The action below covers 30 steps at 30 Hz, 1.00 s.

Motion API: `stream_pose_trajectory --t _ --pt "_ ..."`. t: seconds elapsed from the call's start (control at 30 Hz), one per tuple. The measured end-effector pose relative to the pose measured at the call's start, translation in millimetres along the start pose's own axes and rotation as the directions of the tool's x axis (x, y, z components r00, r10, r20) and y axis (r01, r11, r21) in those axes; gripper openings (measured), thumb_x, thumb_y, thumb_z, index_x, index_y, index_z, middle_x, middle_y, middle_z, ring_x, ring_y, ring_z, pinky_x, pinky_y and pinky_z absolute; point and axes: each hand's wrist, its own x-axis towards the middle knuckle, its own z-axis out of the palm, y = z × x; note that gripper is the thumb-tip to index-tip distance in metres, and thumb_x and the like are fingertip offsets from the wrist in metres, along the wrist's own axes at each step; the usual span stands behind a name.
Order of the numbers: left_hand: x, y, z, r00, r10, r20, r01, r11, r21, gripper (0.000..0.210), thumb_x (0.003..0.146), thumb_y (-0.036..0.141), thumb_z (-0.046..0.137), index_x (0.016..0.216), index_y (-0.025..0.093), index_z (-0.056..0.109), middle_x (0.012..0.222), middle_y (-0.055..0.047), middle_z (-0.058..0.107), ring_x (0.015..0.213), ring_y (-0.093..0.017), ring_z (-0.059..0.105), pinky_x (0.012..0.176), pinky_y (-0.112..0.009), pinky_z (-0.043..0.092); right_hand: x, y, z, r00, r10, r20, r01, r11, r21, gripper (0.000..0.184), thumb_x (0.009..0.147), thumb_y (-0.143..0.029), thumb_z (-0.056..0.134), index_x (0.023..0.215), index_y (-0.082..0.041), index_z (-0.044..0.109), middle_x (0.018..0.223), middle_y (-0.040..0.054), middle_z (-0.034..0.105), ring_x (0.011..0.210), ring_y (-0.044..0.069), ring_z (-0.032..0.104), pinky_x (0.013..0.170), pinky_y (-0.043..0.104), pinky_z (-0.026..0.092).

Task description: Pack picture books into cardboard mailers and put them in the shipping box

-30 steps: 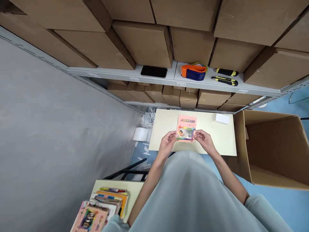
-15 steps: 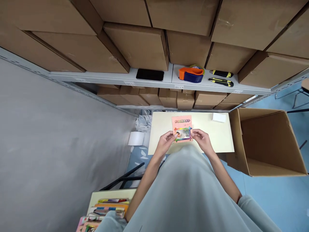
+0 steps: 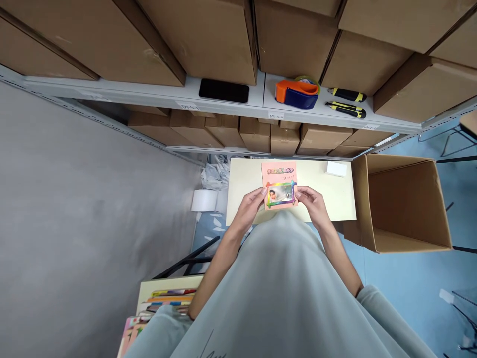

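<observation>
A pink book (image 3: 280,175) with a rainbow-framed picture on its cover is held up in front of me, over the cream table (image 3: 242,171). My left hand (image 3: 253,203) grips its left edge, thumb on the front. On the opposite edge, my right hand (image 3: 312,200) pinches the cover between thumb and fingers. The fingers behind the book are hidden. To the right of the book, a small white box (image 3: 336,169) lies on the table near its far edge.
An open cardboard box (image 3: 410,199) stands right of the table. Above, a shelf bears a phone (image 3: 224,91), a tape dispenser (image 3: 297,94), two utility knives (image 3: 346,109) and cartons (image 3: 294,44). Lower left, several books (image 3: 171,298) lie on another surface; a white roll (image 3: 204,200) is nearby.
The camera view has shifted, so shelf and table sit higher in the picture. My left thumb has slid off the cover picture to the book's left edge. Both hands still hold the book.
</observation>
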Motion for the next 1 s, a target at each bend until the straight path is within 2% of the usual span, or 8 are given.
stream_pose_trajectory --t 0.23,0.4,0.5,0.6,0.67,0.77,0.87,1.0 --pt "-7.0 1.7 -5.7 0.998 -0.023 0.066 0.027 0.998 -0.053 0.064 0.083 0.075 0.085 0.110 0.017 0.085 0.113 -0.013 0.085 0.116 -0.035 0.078 0.104 -0.044 0.062 -6.3 -0.9 4.9 0.998 0.005 0.055 -0.007 0.999 0.044 0.048 0.081 -0.068 0.089 0.102 -0.026 0.081 0.105 0.0061 0.082 0.093 0.024 0.073 0.089 0.039 0.062" --pt "-14.1 -2.6 -11.2 1.000 0.014 0.001 -0.014 1.000 0.018 0.065 0.082 0.078 0.084 0.105 0.017 0.084 0.109 -0.012 0.084 0.113 -0.032 0.076 0.101 -0.040 0.061 -9.1 1.9 8.1 0.997 -0.033 0.076 0.032 0.999 0.025 0.043 0.086 -0.064 0.086 0.104 -0.025 0.080 0.104 0.0054 0.081 0.092 0.022 0.073 0.090 0.038 0.061" --pt "-16.1 -4.8 -14.3 0.996 0.065 -0.053 -0.058 0.991 0.123 0.059 0.083 0.076 0.084 0.098 0.018 0.082 0.102 -0.009 0.082 0.108 -0.029 0.074 0.098 -0.036 0.059 -13.7 1.6 12.6 0.995 -0.090 0.034 0.093 0.990 -0.102 0.044 0.089 -0.064 0.083 0.109 -0.025 0.079 0.109 0.0073 0.080 0.094 0.023 0.073 0.090 0.039 0.062" --pt "-16.4 -7.6 -12.2 0.982 0.159 -0.098 -0.130 0.959 0.250 0.054 0.085 0.073 0.082 0.084 0.019 0.079 0.091 -0.007 0.075 0.098 -0.025 0.070 0.090 -0.032 0.059 -21.2 -1.3 21.7 0.973 -0.225 -0.059 0.198 0.934 -0.299 0.039 0.096 -0.060 0.077 0.117 -0.027 0.079 0.124 0.0102 0.077 0.102 0.025 0.073 0.093 0.041 0.063" --pt "-17.2 -10.5 -5.9 0.961 0.250 -0.117 -0.200 0.923 0.330 0.051 0.088 0.070 0.080 0.082 0.019 0.078 0.092 -0.007 0.073 0.095 -0.024 0.069 0.087 -0.030 0.059 -25.8 -2.6 30.5 0.966 -0.256 -0.037 0.228 0.910 -0.346 0.037 0.100 -0.058 0.073 0.120 -0.028 0.078 0.129 0.0110 0.077 0.110 0.026 0.074 0.095 0.042 0.064" --pt "-21.4 -17.3 8.7 0.939 0.324 -0.115 -0.262 0.891 0.371 0.046 0.094 0.066 0.075 0.097 0.020 0.083 0.113 -0.011 0.077 0.107 -0.026 0.071 0.093 -0.033 0.061 -29.9 -1.1 45.3 0.982 -0.186 0.032 0.187 0.943 -0.275 0.045 0.099 -0.061 0.074 0.130 -0.029 0.074 0.134 0.0105 0.077 0.120 0.029 0.076 0.095 0.043 0.066" --pt "-28.1 -26.2 21.3 0.923 0.380 -0.063 -0.313 0.834 0.455 0.041 0.100 0.056 0.071 0.122 0.023 0.083 0.135 -0.013 0.075 0.125 -0.029 0.071 0.109 -0.039 0.059 -30.8 4.5 57.3 0.987 -0.159 0.017 0.159 0.968 -0.192 0.058 0.094 -0.065 0.078 0.139 -0.029 0.067 0.139 0.0102 0.076 0.127 0.031 0.074 0.097 0.044 0.067" --pt "-32.7 -34.2 22.1 0.873 0.485 0.052 -0.409 0.671 0.618 0.042 0.101 0.042 0.071 0.138 0.024 0.078 0.146 -0.015 0.071 0.141 -0.031 0.065 0.125 -0.047 0.049 -26.4 12.4 60.7 0.989 -0.144 -0.043 0.137 0.982 -0.127 0.053 0.096 -0.069 0.072 0.126 -0.026 0.067 0.125 0.0109 0.079 0.116 0.028 0.076 0.095 0.040 0.065"
